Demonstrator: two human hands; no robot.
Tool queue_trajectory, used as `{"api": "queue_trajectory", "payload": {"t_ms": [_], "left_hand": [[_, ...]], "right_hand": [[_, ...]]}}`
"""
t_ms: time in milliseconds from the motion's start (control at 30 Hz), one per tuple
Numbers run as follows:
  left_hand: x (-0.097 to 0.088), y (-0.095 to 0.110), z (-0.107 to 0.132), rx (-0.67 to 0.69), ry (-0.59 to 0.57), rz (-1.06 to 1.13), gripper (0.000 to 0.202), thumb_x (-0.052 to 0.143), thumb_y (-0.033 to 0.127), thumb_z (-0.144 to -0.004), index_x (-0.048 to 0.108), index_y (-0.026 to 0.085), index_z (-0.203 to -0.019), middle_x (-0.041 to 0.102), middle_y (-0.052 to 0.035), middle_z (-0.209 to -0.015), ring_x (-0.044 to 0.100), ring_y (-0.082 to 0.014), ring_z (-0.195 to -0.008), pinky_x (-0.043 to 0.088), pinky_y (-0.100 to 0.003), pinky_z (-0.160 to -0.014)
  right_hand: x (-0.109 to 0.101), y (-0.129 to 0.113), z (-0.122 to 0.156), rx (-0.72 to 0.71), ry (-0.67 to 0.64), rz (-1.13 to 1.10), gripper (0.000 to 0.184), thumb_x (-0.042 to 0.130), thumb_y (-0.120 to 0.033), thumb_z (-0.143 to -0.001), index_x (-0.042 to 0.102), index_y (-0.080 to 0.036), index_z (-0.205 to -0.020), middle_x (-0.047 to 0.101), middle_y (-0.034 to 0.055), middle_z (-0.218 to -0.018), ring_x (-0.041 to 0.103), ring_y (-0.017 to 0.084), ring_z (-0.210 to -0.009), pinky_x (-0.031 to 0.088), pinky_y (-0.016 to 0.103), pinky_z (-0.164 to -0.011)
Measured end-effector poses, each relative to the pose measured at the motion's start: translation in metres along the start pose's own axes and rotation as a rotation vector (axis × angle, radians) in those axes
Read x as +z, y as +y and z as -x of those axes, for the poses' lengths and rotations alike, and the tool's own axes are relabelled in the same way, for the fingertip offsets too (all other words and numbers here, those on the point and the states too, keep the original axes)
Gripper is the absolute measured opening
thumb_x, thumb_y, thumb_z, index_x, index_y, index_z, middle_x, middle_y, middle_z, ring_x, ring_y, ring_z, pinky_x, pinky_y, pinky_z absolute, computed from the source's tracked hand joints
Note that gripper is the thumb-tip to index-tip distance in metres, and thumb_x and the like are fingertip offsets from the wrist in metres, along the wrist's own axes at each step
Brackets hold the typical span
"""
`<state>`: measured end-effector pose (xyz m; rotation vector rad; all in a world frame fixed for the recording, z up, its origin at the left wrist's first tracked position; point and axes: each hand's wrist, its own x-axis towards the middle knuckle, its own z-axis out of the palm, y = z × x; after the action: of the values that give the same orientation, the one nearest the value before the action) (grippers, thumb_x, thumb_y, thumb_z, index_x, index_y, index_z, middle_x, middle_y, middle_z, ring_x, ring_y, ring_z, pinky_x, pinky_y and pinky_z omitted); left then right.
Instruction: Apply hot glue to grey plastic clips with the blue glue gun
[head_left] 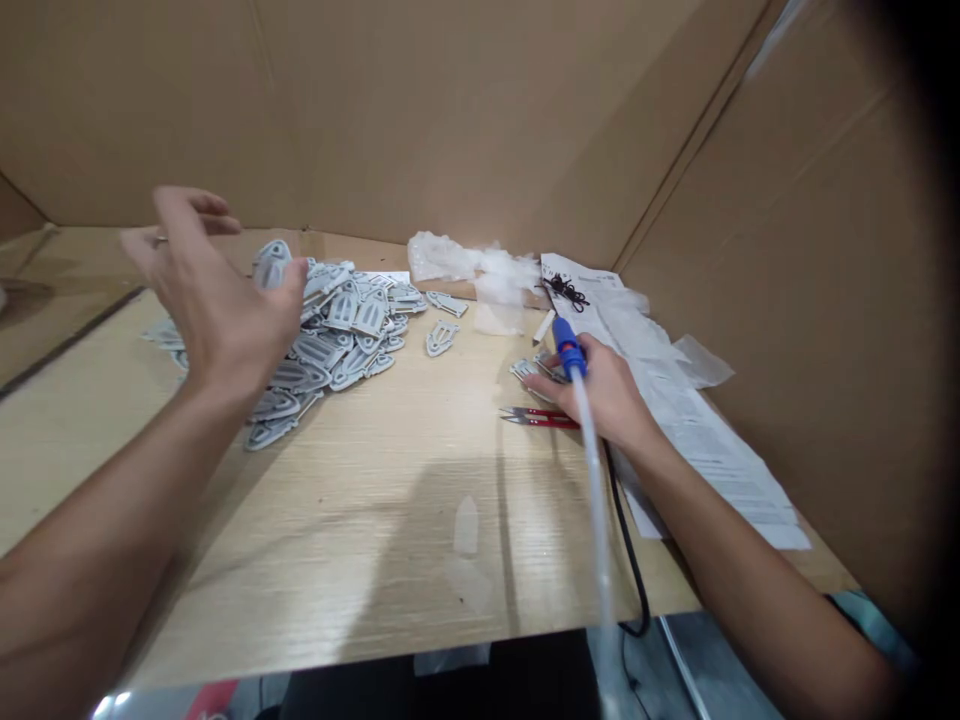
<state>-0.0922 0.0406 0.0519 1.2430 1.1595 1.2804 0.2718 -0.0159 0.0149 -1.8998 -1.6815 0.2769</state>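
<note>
My left hand (221, 285) is raised over the left side of a heap of grey plastic parts (337, 325), its fingers spread and curved. One grey part (271, 262) shows between its thumb and fingers; it looks to lie on the heap rather than in the hand. At the right, my right hand (604, 390) has thumb and fingers closed around a few small grey parts (523, 373) on the table. A blue fitting (568, 348) on a clear hose (595, 480) crosses in front of this hand. Below the fingers lie red-handled thread snips (536, 417).
Two loose grey parts (442, 338) lie right of the heap. Crumpled clear plastic (472, 265) is at the back. Printed paper sheets (690, 440) run along the right, with a black tied cord (566, 293) on them. Cardboard walls (420, 110) enclose the table; a black cable (626, 540) hangs at the front.
</note>
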Motion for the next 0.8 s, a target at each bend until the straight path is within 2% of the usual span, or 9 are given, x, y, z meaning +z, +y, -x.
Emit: {"api": "queue_trajectory", "payload": {"t_ms": [100,167,200,267,400,500,633,700,800], "left_hand": [[0.022,0.000,0.010,0.426,0.093,-0.231,0.041,0.069,0.039,-0.106,0.050,0.040,-0.142,0.069,-0.0007,-0.111,0.052,-0.0240,-0.140,0.033,-0.035,-0.075],[0.041,-0.005,0.016,0.575,0.140,-0.368,0.024,0.074,0.038,-0.102,0.065,0.033,-0.123,0.067,-0.0015,-0.109,0.060,-0.0212,-0.124,0.038,-0.032,-0.075],[0.050,-0.009,0.019,0.551,0.111,-0.399,0.019,0.075,0.040,-0.099,0.069,0.027,-0.112,0.068,-0.0020,-0.102,0.064,-0.0185,-0.108,0.042,-0.031,-0.075],[0.067,-0.019,0.027,0.313,-0.125,-0.289,0.029,0.076,0.047,-0.097,0.070,0.020,-0.105,0.071,-0.0045,-0.097,0.067,-0.0158,-0.086,0.049,-0.028,-0.071],[0.085,-0.035,0.041,-0.235,-0.629,0.137,0.058,0.074,0.059,-0.096,0.062,0.015,-0.132,0.076,-0.0151,-0.106,0.075,-0.0219,-0.084,0.055,-0.028,-0.063],[0.087,-0.042,0.044,-0.313,-0.769,0.177,0.054,0.078,0.050,-0.096,0.066,0.012,-0.133,0.075,-0.0123,-0.094,0.072,-0.0156,-0.077,0.053,-0.021,-0.062],[0.087,-0.043,0.040,-0.284,-0.715,0.079,0.022,0.081,0.026,-0.092,0.074,0.006,-0.099,0.074,-0.0106,-0.083,0.066,-0.0085,-0.063,0.049,-0.015,-0.056],[0.086,-0.040,0.037,-0.332,-0.554,0.151,0.013,0.079,0.016,-0.088,0.069,0.007,-0.090,0.076,-0.0124,-0.083,0.069,-0.0115,-0.064,0.050,-0.016,-0.054],[0.086,-0.032,0.034,-0.359,-0.325,0.262,0.018,0.075,0.007,-0.082,0.058,0.012,-0.084,0.079,-0.0151,-0.088,0.076,-0.0180,-0.070,0.058,-0.021,-0.058]], "right_hand": [[0.001,-0.004,0.003,-0.007,-0.073,0.125,0.039,0.083,-0.047,-0.075,0.062,-0.020,-0.095,0.070,0.0057,-0.086,0.061,0.024,-0.078,0.041,0.034,-0.069],[0.000,-0.006,0.004,0.002,-0.068,0.035,0.037,0.084,-0.042,-0.076,0.062,-0.020,-0.097,0.072,0.0053,-0.091,0.063,0.023,-0.079,0.044,0.034,-0.070],[0.000,-0.007,0.005,-0.008,-0.068,-0.067,0.040,0.086,-0.042,-0.076,0.063,-0.020,-0.101,0.073,0.0053,-0.097,0.064,0.023,-0.081,0.046,0.034,-0.072],[-0.001,-0.009,0.009,-0.078,-0.115,-0.326,0.049,0.090,-0.044,-0.077,0.063,-0.021,-0.110,0.074,0.0059,-0.111,0.068,0.021,-0.085,0.052,0.034,-0.074],[-0.001,-0.018,0.023,-0.299,-0.287,-0.601,0.057,0.093,-0.046,-0.081,0.064,-0.024,-0.125,0.071,0.0078,-0.126,0.070,0.021,-0.095,0.057,0.033,-0.082],[0.001,-0.026,0.033,-0.356,-0.337,-0.563,0.055,0.095,-0.045,-0.081,0.066,-0.025,-0.123,0.073,0.0062,-0.124,0.069,0.020,-0.096,0.055,0.031,-0.083],[-0.001,-0.031,0.035,-0.297,-0.283,-0.470,0.047,0.089,-0.046,-0.088,0.062,-0.026,-0.121,0.073,0.0049,-0.121,0.065,0.017,-0.083,0.050,0.030,-0.074],[-0.008,-0.030,0.032,-0.273,-0.256,-0.398,0.043,0.086,-0.045,-0.089,0.058,-0.025,-0.116,0.073,0.0044,-0.110,0.064,0.018,-0.079,0.049,0.031,-0.071],[-0.021,-0.029,0.027,-0.286,-0.331,-0.197,0.038,0.083,-0.040,-0.085,0.056,-0.024,-0.105,0.072,0.0023,-0.089,0.063,0.019,-0.073,0.046,0.032,-0.066]]}}
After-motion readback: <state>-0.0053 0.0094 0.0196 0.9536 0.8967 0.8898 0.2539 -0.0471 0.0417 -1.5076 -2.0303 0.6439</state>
